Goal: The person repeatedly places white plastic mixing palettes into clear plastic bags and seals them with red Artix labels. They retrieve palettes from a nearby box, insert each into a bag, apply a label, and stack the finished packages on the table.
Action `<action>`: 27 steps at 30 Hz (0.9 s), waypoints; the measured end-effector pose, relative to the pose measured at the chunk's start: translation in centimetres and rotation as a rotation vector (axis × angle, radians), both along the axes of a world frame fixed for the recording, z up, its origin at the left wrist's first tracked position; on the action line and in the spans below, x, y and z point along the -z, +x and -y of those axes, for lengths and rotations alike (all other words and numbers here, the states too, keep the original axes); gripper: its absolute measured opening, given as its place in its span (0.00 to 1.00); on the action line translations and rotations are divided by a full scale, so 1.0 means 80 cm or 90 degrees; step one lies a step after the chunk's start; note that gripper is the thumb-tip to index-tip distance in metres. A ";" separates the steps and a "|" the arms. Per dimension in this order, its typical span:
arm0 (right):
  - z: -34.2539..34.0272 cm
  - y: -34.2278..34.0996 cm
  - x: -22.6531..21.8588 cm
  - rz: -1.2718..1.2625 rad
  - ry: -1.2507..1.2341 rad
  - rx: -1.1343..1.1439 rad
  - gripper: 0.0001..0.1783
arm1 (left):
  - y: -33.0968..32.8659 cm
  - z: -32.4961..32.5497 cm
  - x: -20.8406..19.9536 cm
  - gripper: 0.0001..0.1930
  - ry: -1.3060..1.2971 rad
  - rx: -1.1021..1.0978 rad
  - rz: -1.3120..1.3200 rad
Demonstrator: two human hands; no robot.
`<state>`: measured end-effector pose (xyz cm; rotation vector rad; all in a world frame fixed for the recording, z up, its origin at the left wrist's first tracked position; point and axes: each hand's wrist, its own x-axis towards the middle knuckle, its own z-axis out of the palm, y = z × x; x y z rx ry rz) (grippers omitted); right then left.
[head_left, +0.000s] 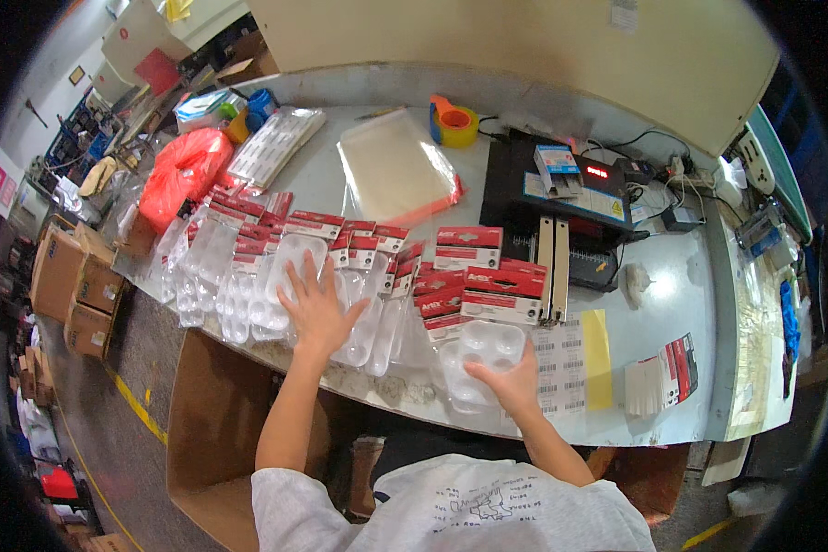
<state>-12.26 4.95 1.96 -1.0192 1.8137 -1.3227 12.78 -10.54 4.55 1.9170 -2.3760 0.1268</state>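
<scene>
My left hand [316, 313] lies flat with fingers spread on a white plastic paint palette [299, 253] in a clear bag with a red and white header card. Around and under it, several bagged palettes [213, 250] overlap in a wide pile. My right hand [515, 379] grips the lower right edge of another bagged palette [494, 342], thumb on top and fingers hidden beneath. Its header card [504, 293] points away from me. Further red header cards [439, 299] show beside and behind this one.
A barcode label sheet [561, 368] and a stack of header cards [661, 379] lie to the right. Behind stand a black machine [580, 198] with a red display, a tape roll [455, 124] and clear bags [396, 166]. A red bag [184, 175] sits left; an open carton [212, 423] stands below the table edge.
</scene>
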 end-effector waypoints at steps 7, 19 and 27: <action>-0.052 -0.026 -0.016 0.008 -0.036 0.021 0.42 | -0.042 -0.051 0.004 0.32 -0.073 0.181 -0.171; 0.033 0.033 0.002 0.423 0.061 -0.060 0.32 | -0.069 -0.107 0.024 0.33 0.144 0.047 -0.922; 0.061 0.065 0.046 -0.209 0.141 -0.110 0.37 | -0.090 -0.080 0.011 0.47 0.096 0.028 -0.414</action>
